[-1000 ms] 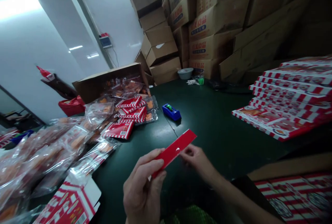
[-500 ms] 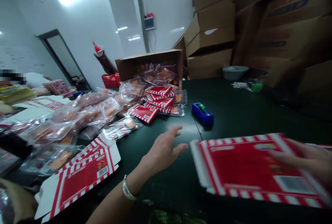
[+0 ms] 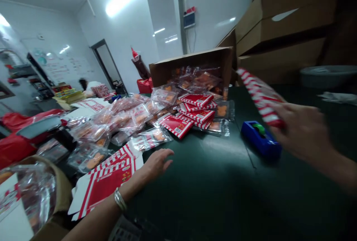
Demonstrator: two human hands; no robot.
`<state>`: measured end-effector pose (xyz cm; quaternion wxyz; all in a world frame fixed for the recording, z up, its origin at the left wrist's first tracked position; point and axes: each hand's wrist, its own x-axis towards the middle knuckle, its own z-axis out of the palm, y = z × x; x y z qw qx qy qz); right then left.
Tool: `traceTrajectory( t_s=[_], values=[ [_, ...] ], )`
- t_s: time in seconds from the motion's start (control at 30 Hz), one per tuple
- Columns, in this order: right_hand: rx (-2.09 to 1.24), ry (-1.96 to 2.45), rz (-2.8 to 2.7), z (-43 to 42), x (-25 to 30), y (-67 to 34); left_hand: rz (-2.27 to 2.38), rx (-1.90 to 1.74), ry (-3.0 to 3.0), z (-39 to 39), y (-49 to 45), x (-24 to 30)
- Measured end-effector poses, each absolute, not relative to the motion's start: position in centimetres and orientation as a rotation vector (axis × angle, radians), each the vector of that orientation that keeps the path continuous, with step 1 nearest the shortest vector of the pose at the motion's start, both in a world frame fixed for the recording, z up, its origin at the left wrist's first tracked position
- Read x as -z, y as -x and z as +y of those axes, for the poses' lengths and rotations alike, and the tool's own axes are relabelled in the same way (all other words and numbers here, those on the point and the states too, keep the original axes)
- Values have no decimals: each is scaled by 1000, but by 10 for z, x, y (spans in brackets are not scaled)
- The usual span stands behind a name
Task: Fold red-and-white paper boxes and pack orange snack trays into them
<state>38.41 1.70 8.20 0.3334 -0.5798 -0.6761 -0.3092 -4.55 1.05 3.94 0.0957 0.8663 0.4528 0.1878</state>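
My right hand (image 3: 304,131), slightly blurred, is closed on the near end of a red carton (image 3: 260,96) with white-striped edges. The carton is raised and seen almost edge-on above a blue tape dispenser (image 3: 260,144) with green tape. Nothing is in my left hand (image 3: 156,164); its fingers are stretched out with the thumb apart, over the dark green table (image 3: 195,181). Beside and partly behind my left forearm lie flat red-and-white cartons (image 3: 111,181) with white flaps. A small pile of red packets (image 3: 196,112) lies farther back in the middle.
Clear-wrapped cookie packs (image 3: 122,118) are heaped at the left, spilling from an open cardboard box (image 3: 192,57). Another open box (image 3: 63,200) with wrapped packs stands at the lower left. Stacked cardboard boxes (image 3: 287,29) and a grey basin (image 3: 329,75) are at the right.
My right hand has lifted the carton and turned it from face-up to nearly edge-on, moving it back. My left hand now appears closer to the flat cartons. The view has swung left.
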Motion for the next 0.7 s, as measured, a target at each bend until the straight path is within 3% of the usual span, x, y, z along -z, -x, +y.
traceTrajectory(
  t_s=[0.17,0.33,0.53,0.7],
  values=[
    [957,1175,-2174,146,-78,-266,1898,-639,-2377,-34,141,-47],
    [843,1120,-2507,231,-25,-222,2216,-365,-2060,-42,233,-44],
    [866,1176,-2337,166,-26,-205,2172,-75,-1937,3,256,-29],
    [487,852,-2538,81,-9,-154,2071,27,-1834,15,255,-36]
  ],
)
